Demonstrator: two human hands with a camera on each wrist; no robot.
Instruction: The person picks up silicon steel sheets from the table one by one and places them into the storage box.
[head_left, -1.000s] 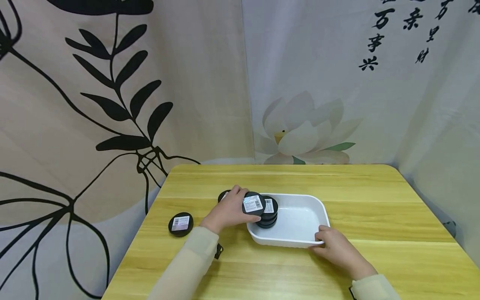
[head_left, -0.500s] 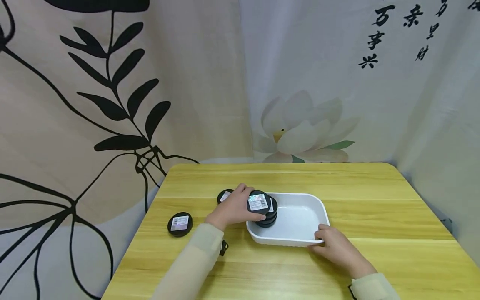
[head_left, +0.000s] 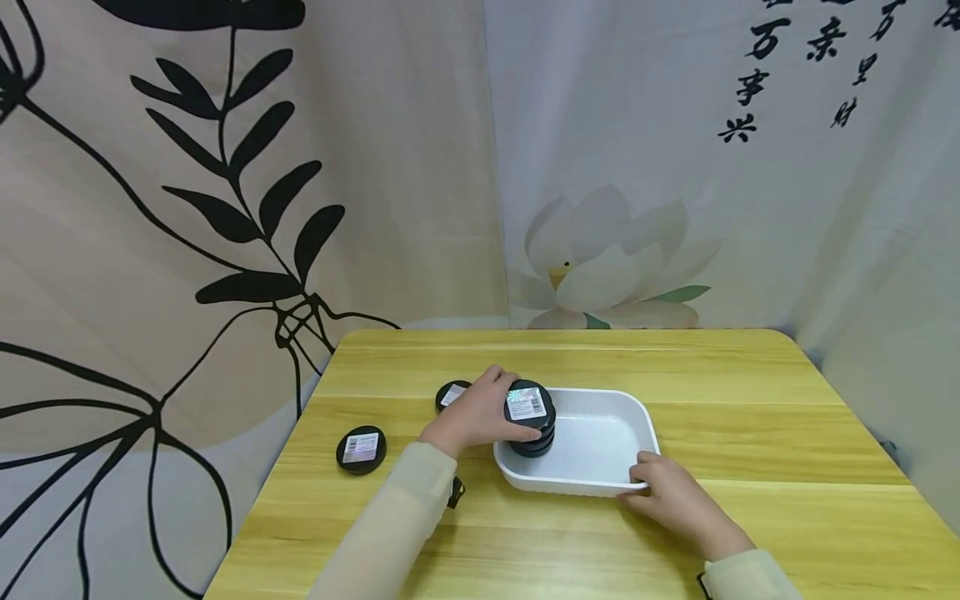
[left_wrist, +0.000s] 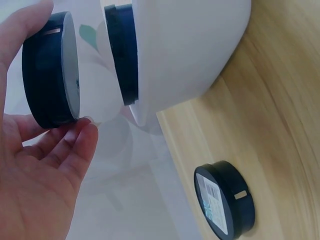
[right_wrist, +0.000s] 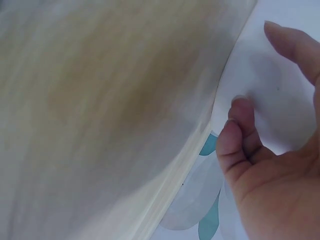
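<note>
Four places hold flat, round black containers: one in the left hand, one stack in the tray, and two singles on the table. The left hand (head_left: 480,417) grips the held container (head_left: 528,402) between thumb and fingers, its white barcode label facing up. In the left wrist view this container stands apart from the tray rim. Below it in the head view, inside the left end of the one white tray (head_left: 607,433), is the stack (head_left: 534,448); at least two edges show, but the exact number is hidden. Of the two labelled containers on the wooden table (head_left: 570,542), the near-left container (head_left: 362,450) lies well apart from the tray, and the far container (head_left: 452,390) lies just behind the left hand, partly covered by it. The right hand (head_left: 678,496) pinches the tray at its near right corner, fingers over the rim and thumb low on the outside. Two pale sleeves (head_left: 386,521) show, one on each arm.

Against the picture from a second ago, the held container is farther right, now above the stack, and hides the stack's top label, which shows beside it in that picture. The tray, the right hand's grip and both table containers match.
</note>
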